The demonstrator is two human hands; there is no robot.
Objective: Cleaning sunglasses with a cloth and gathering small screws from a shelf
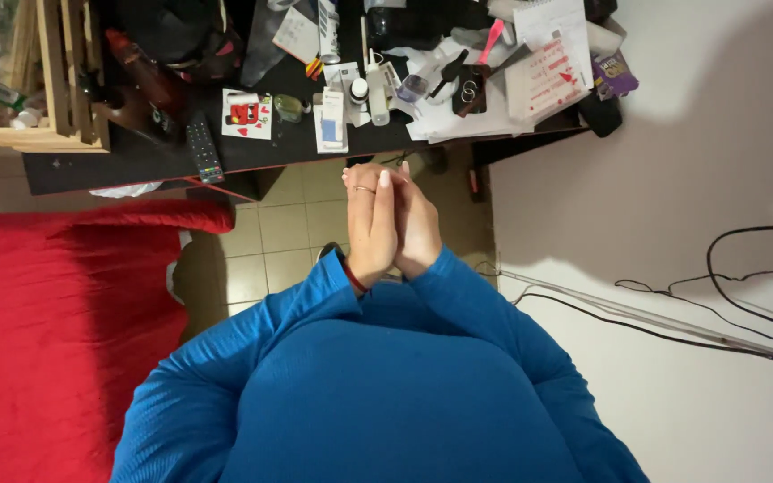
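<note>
Currently the left hand and right hand are pressing together palm to palm w/ fingers straight and closed, holding nothing, over the beige tiled floor. Nearest things are sitting untouched on the far black cluttered desk: a white and blue flat box and a black remote control. Red bedspread is lying on the left. Judging by that, no handling underway yet.
</note>
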